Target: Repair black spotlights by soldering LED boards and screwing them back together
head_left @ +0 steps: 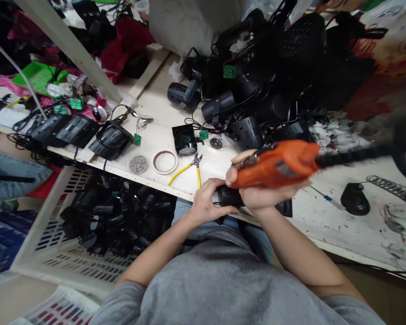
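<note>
My right hand (pixel 262 196) is wrapped round an orange electric screwdriver (pixel 277 164), whose black cable runs off to the right. The tool's tip end points down and left, toward a small black plastic housing (pixel 228 196). My left hand (pixel 206 203) grips that housing at the table's front edge, fingers curled on it. Both hands are close together, just above my lap.
Yellow-handled cutters (pixel 189 168), a tape roll (pixel 165 161), a dish of screws (pixel 138 164) and green circuit boards lie on the white table (pixel 341 225). A heap of black lamp housings (pixel 274 67) fills the back. A white basket (pixel 47 234) of black parts stands at left.
</note>
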{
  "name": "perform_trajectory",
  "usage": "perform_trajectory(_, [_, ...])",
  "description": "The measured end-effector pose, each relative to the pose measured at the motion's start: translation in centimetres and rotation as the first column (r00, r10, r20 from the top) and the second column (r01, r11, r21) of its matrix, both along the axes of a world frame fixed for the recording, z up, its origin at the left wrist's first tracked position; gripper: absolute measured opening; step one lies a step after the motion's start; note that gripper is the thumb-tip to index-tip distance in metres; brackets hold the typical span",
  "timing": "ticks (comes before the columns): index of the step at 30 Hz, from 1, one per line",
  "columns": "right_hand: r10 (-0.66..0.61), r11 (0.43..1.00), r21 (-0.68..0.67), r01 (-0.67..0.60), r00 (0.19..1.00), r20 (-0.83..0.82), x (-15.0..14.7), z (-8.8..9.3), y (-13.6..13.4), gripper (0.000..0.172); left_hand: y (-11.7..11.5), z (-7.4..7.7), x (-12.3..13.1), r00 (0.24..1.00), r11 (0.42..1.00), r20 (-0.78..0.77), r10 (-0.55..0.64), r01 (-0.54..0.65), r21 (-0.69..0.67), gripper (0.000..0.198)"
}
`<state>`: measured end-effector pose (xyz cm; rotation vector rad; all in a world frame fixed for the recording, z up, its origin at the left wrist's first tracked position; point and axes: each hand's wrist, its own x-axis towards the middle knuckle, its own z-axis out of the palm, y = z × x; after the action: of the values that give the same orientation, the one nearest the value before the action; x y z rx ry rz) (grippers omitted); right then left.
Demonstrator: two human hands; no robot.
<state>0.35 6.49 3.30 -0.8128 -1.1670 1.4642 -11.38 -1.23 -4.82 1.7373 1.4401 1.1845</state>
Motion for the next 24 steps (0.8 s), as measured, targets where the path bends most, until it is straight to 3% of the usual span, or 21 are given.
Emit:
perform_trajectory(5, [0.126, 0.991, 0.069, -0.117, 0.981, -0.145, -1.2, 1.0, 0.8, 0.088, -0.1, -0.2, -0.1, 1.000, 0.999, 0.007, -0.014, 0.013, 0.038, 0.070])
perform_trajectory(12, [0.028, 0.988, 0.156, 0.001, 0.983, -0.181, -1.3, 1.0, -0.1, 0.079, -0.4, -0.5, 0.1, 1.000, 0.997, -0.020, -0.009, 0.010, 0.074, 0.062])
perform_trajectory(17, [-0.005, 0.998, 0.059, 0.013, 0.992, -0.129, -1.5, 0.9, 0.2, 0.081, -0.5, -0.7, 0.2, 1.000, 0.999, -0.017, -0.009, 0.009, 0.051, 0.064])
perform_trajectory(22, [0.143, 0.989, -0.019, -0.147, 0.979, -0.147, -1.0, 1.1, 0.7, 0.085, -0.4, -0.5, 0.1, 0.999, 0.998, -0.031, -0.008, 0.009, 0.064, 0.066])
perform_trajectory(24, [0.151, 0.987, -0.031, -0.157, 0.977, -0.154, -1.0, 1.3, 0.9, 0.086, -0.2, -0.3, -0.1, 0.999, 0.997, -0.023, -0.037, 0.038, 0.074, 0.065])
